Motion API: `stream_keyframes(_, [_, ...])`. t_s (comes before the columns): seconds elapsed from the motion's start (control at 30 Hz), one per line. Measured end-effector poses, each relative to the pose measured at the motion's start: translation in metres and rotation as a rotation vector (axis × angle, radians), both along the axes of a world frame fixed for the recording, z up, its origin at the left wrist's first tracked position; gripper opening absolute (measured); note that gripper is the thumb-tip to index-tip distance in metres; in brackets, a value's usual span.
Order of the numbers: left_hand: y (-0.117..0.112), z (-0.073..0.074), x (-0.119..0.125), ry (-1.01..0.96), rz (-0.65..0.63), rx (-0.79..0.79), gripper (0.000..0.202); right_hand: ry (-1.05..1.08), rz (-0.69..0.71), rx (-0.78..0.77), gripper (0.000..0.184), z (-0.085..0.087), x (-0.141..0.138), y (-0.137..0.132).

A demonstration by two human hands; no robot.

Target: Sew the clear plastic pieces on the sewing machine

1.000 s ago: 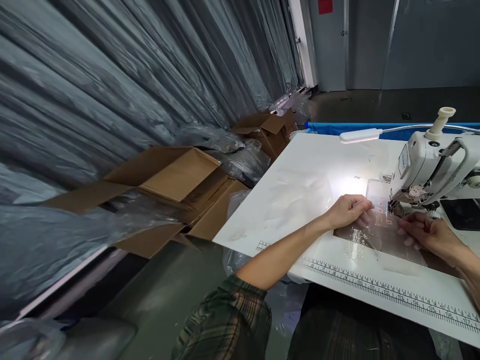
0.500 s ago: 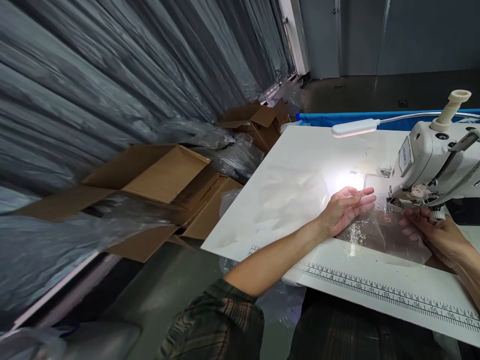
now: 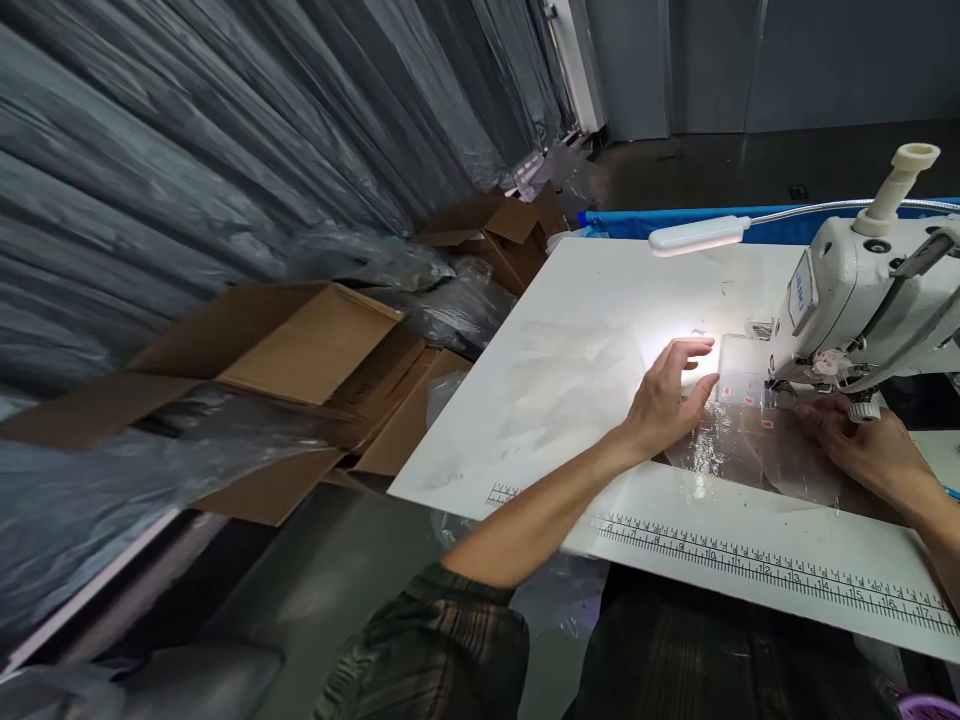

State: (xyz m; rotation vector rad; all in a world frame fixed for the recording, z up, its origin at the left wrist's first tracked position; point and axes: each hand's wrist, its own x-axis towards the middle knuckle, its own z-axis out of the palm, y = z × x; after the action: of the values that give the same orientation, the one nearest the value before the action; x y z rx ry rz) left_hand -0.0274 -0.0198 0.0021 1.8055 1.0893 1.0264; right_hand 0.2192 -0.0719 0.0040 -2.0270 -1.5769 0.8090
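My left hand hovers with fingers stretched out and apart over the left edge of a clear plastic sheet on the white table. The sheet carries small red marks and runs under the presser foot of a white sewing machine. My right hand rests on the sheet just below the needle area, with its fingers curled down against the plastic. Whether it pinches the sheet is unclear.
A white lamp bar on a flexible neck lights the needle area. A printed ruler runs along the table's near edge. Open cardboard boxes and plastic wrap lie on the floor at left, beside a wall of grey plastic curtain.
My left hand went from curled on the sheet to open and lifted, moving left and away from the needle. My right hand stayed by the presser foot. The view shifted slightly.
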Motion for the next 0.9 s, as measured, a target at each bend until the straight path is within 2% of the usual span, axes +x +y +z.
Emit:
stream_keyframes(0.07, [-0.001, 0.005, -0.003, 0.219, -0.148, 0.156, 0.019, -0.074, 0.042, -0.093, 0.042, 0.007, 0.001, 0.001])
stream_keyframes(0.17, [-0.003, 0.004, -0.004, 0.387, -0.497, 0.236, 0.020, -0.021, 0.095, -0.124, 0.038, 0.006, 0.006, 0.003])
stream_keyframes(0.2, [-0.004, 0.002, -0.004, 0.405, -0.565, 0.256, 0.022, 0.009, 0.100, -0.105, 0.036, 0.003, 0.008, 0.003])
stream_keyframes(0.27, [-0.005, -0.002, -0.003, 0.418, -0.617, 0.271, 0.025, 0.096, 0.103, -0.064, 0.036, -0.002, 0.013, 0.003])
stream_keyframes(0.37, [-0.004, -0.003, -0.004, 0.399, -0.631, 0.227, 0.028, 0.302, 0.126, -0.034, 0.042, -0.003, 0.012, 0.000])
stream_keyframes(0.47, [-0.001, 0.008, -0.009, 0.305, -0.578, 0.105, 0.025, 0.519, 0.143, -0.066, 0.050, 0.002, -0.001, -0.004])
stream_keyframes(0.53, [0.001, 0.018, -0.014, 0.224, -0.542, -0.107, 0.035, 0.649, 0.172, -0.108, 0.055, 0.005, -0.014, -0.006])
stream_keyframes(0.63, [0.006, 0.028, -0.022, 0.151, -0.581, -0.507, 0.059, 0.760, 0.328, -0.165, 0.060, 0.008, -0.031, -0.007])
stream_keyframes(0.7, [0.008, 0.029, -0.025, 0.160, -0.575, -0.638, 0.070, 0.698, 0.410, -0.119, 0.062, 0.005, -0.035, -0.007])
stream_keyframes(0.77, [0.008, 0.026, -0.025, 0.200, -0.517, -0.659, 0.077, 0.485, 0.407, 0.037, 0.056, -0.001, -0.032, -0.007])
stream_keyframes(0.83, [0.006, 0.022, -0.021, 0.231, -0.456, -0.643, 0.073, 0.209, 0.438, 0.235, 0.044, -0.009, -0.025, -0.007])
stream_keyframes(0.9, [0.003, 0.018, -0.015, 0.219, -0.381, -0.615, 0.057, -0.024, 0.561, 0.416, 0.036, -0.015, -0.018, -0.007])
